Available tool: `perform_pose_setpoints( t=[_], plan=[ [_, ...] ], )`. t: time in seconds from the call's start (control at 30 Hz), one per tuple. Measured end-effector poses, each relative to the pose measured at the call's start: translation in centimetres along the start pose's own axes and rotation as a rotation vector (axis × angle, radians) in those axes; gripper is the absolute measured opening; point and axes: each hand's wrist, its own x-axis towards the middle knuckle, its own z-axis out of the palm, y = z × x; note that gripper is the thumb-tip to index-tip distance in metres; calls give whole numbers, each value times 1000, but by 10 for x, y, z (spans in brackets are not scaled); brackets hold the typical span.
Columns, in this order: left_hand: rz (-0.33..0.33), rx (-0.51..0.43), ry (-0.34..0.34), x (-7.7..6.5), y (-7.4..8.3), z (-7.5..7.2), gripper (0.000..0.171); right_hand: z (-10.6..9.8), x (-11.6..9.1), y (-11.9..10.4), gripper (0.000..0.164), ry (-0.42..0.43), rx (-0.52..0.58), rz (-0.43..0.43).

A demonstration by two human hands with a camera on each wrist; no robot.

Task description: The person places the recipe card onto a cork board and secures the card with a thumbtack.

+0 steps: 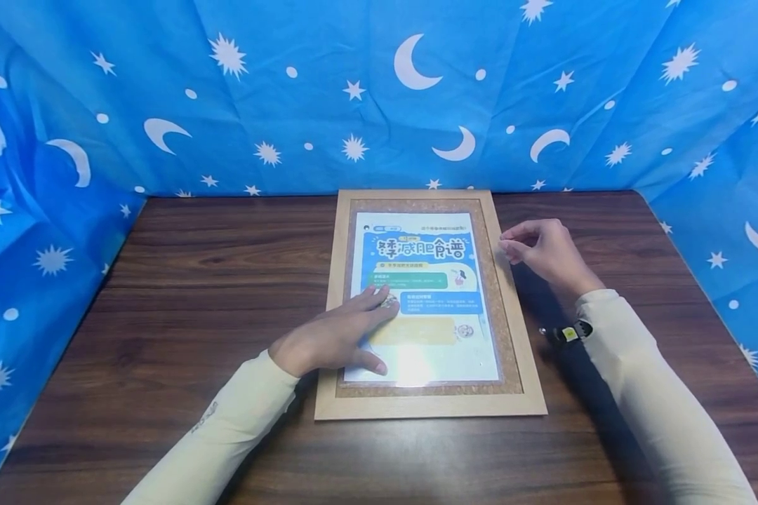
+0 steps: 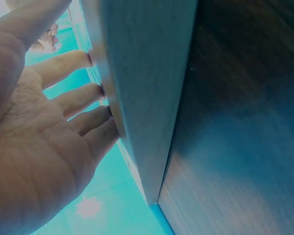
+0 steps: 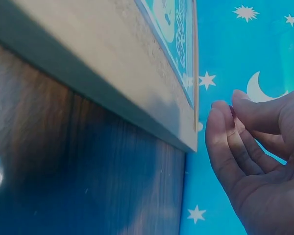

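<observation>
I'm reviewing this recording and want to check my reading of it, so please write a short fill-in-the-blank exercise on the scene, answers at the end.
The ____ hand lies on the printed sheet.
In the head view, the right hand is at the ____ border of the wooden frame.
The backdrop behind the table is mostly ____.
Besides stars and dots, it shows white crescent ____.

Missing words: left; right; blue; moons.

The left hand (image 1: 337, 333) lies palm down, fingers outstretched — thumb splayed apart. The right hand (image 1: 549, 254), nearer the table's (image 1: 644, 280) right edge, curls its fingers inward — thumb and fingertips drawn together.
</observation>
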Motion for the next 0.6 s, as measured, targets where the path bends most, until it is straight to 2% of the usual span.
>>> perform_pose_setpoints(
  t=[0.27,0.6],
  plan=[
    [-10,-20,8,0,0,1,96,10,17,-7,22,-15,30,-22],
    [-7,-29,5,0,-1,1,95,24,35,-14,25,-39,131,64]
  ],
)
